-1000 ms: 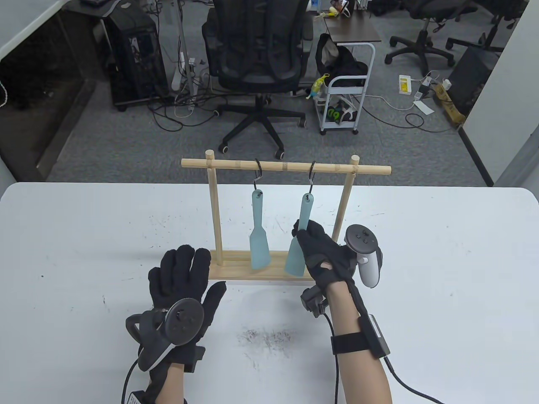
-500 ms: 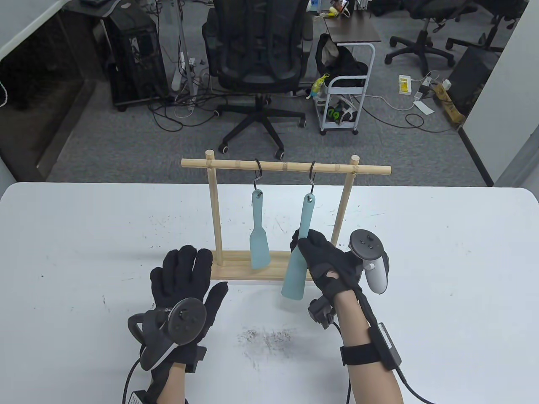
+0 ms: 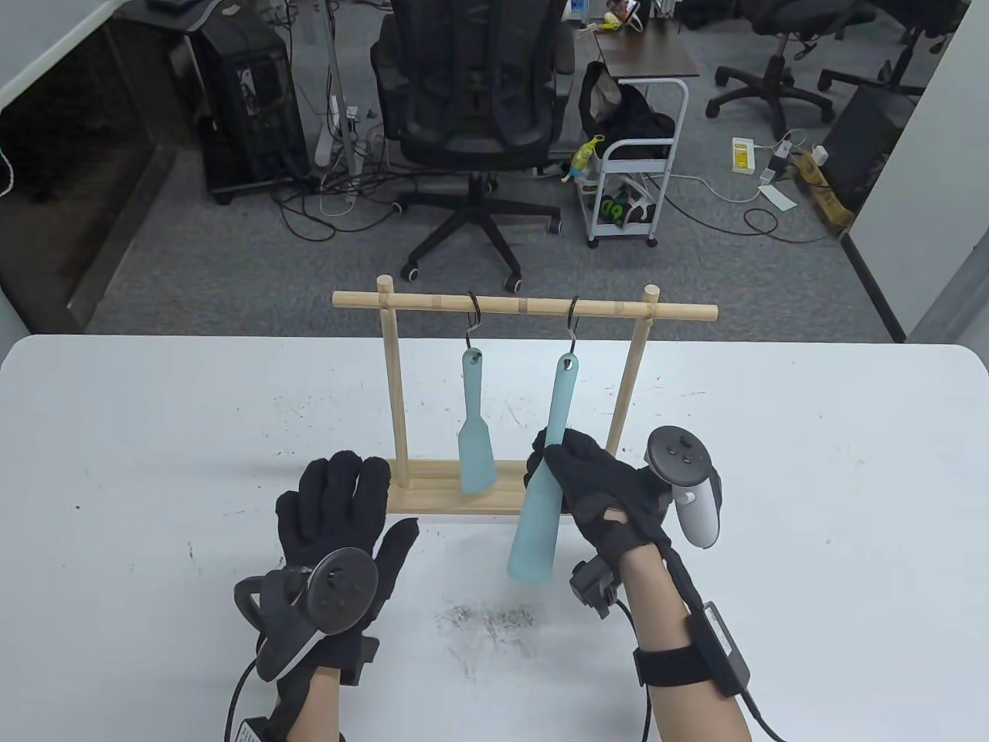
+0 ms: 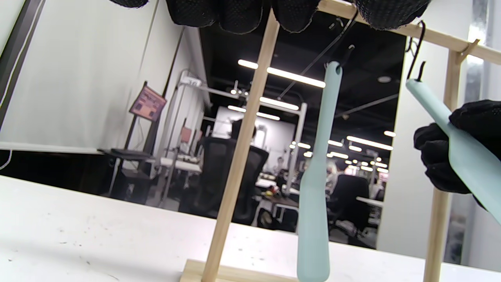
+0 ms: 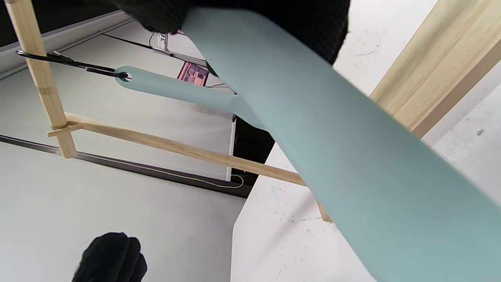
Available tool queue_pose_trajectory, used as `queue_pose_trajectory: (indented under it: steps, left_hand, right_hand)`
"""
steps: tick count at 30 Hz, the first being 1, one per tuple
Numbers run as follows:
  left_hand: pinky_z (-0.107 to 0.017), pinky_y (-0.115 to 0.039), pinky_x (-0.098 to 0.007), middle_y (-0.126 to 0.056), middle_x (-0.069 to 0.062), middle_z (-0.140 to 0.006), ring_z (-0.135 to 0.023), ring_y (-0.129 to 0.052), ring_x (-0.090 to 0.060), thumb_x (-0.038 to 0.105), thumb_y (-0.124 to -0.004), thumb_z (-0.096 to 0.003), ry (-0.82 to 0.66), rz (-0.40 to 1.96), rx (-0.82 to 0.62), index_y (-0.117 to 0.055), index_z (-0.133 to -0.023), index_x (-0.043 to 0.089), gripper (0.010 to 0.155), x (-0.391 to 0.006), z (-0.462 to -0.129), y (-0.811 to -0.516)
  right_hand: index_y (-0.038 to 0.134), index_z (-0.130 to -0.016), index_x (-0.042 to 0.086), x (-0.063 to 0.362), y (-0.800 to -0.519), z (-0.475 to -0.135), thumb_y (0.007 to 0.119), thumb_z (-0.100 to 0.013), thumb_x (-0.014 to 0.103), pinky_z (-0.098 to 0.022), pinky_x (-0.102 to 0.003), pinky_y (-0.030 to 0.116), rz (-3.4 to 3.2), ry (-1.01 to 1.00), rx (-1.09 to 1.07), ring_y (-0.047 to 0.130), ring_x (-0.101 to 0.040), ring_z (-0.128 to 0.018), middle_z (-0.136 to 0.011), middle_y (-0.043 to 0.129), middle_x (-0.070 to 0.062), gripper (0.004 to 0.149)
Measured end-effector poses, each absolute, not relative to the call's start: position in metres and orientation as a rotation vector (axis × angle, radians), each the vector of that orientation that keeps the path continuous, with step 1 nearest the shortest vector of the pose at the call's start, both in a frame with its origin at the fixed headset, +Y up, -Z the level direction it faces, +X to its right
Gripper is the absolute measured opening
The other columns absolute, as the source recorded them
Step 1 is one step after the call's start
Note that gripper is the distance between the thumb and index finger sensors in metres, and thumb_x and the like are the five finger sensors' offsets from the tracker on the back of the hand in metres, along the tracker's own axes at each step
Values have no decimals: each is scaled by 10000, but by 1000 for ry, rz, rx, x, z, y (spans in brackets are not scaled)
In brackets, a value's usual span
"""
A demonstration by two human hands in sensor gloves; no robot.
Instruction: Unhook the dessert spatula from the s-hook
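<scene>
Two pale teal dessert spatulas hang from black s-hooks on a wooden rack (image 3: 525, 308). My right hand (image 3: 576, 471) grips the right spatula (image 3: 541, 502) at the neck above its blade. The blade end is swung toward me; the handle hole still sits on the right s-hook (image 3: 572, 325). That spatula also shows in the left wrist view (image 4: 462, 149) and fills the right wrist view (image 5: 332, 156). The left spatula (image 3: 473, 433) hangs straight from its hook (image 3: 473, 317). My left hand (image 3: 340, 510) lies flat, fingers spread, by the rack's base (image 3: 433, 498).
The rack stands mid-table on the white table (image 3: 811, 502), its left post (image 3: 394, 394) just beyond my left fingers. Dark scuff marks (image 3: 487, 618) lie near the front. Office chairs and a small cart stand on the floor behind.
My right hand has pulled the right spatula's blade end toward me and down-left, tilting it more. The handle stays on the hook. The left hand has barely moved.
</scene>
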State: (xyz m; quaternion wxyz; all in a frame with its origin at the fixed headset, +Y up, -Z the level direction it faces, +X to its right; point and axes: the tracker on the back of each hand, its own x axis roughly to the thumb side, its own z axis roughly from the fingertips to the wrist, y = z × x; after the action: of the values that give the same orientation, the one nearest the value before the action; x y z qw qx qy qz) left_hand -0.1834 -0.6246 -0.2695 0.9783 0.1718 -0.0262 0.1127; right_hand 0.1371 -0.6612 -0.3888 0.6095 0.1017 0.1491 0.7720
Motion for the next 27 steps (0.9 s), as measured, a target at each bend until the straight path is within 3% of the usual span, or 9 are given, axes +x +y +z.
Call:
queue_pose_trajectory:
  steps: [27]
  left_hand:
    - [-804,-456,-690,-488,-97,-1283,-1179,-475,-428,668,-621,-528,-54,242,327,-477,-1201,331,767,-186,-270,-626]
  right_hand:
    - [742,-956,123,134,-651,-385,773,-487,406,-377,-422,889,1781,351,261,1036,-304,-614,-793,931,-126,548]
